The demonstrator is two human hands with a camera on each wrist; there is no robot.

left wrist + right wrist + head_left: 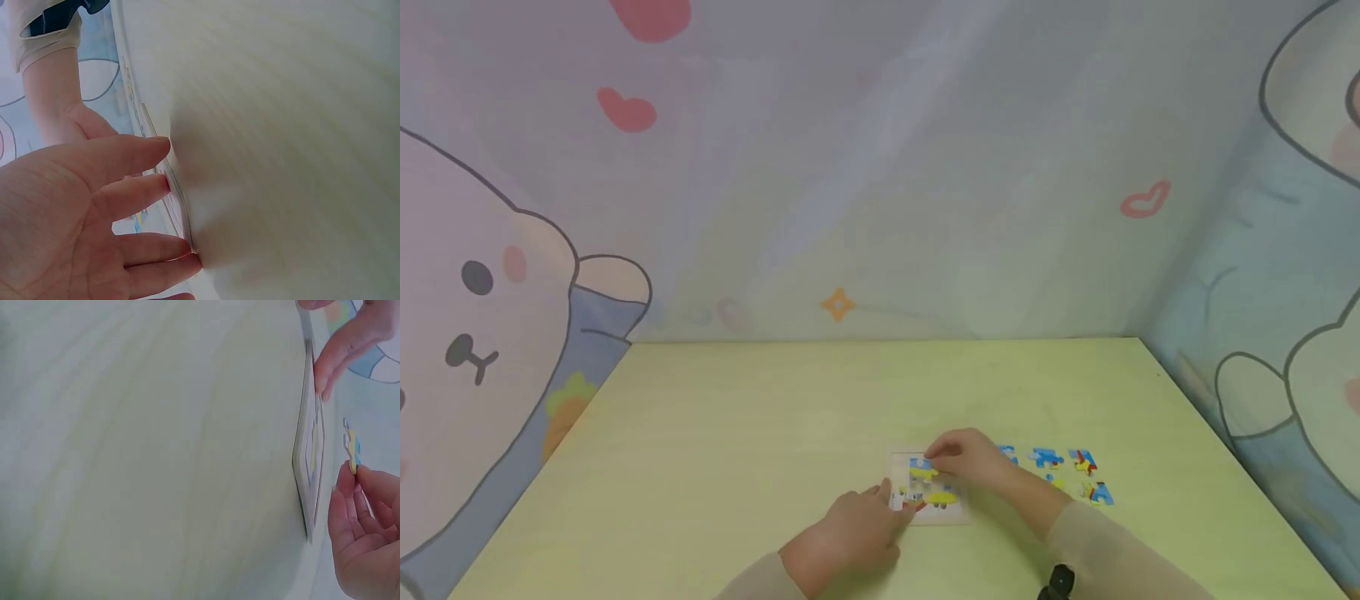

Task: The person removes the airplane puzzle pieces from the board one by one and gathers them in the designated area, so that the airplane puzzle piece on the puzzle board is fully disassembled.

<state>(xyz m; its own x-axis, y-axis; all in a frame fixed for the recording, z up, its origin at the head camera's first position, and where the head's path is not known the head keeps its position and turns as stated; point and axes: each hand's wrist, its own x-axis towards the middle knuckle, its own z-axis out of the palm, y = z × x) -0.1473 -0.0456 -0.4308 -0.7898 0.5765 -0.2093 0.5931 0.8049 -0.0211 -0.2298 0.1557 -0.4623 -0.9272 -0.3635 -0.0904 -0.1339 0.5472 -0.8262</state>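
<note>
- The worktop [737, 417] is pale yellow-green; its far, left and right edges show in the head view.
- A pale puzzle board [947, 516] lies flat, slightly right of midway between the side edges, well apart from the far edge.
- Loose puzzle pieces [1046, 457], blue, yellow and red, lie between it and the right edge, some partly hidden.

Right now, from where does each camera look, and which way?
Head: on the head, facing forward and down: table and puzzle board; left fingers, right fingers show.
Left wrist: worn there, facing left fingers and board; right forearm behind.
Right wrist: worn there, facing right fingers pinching a piece; left fingers beyond.
Both wrist views share the board.
</note>
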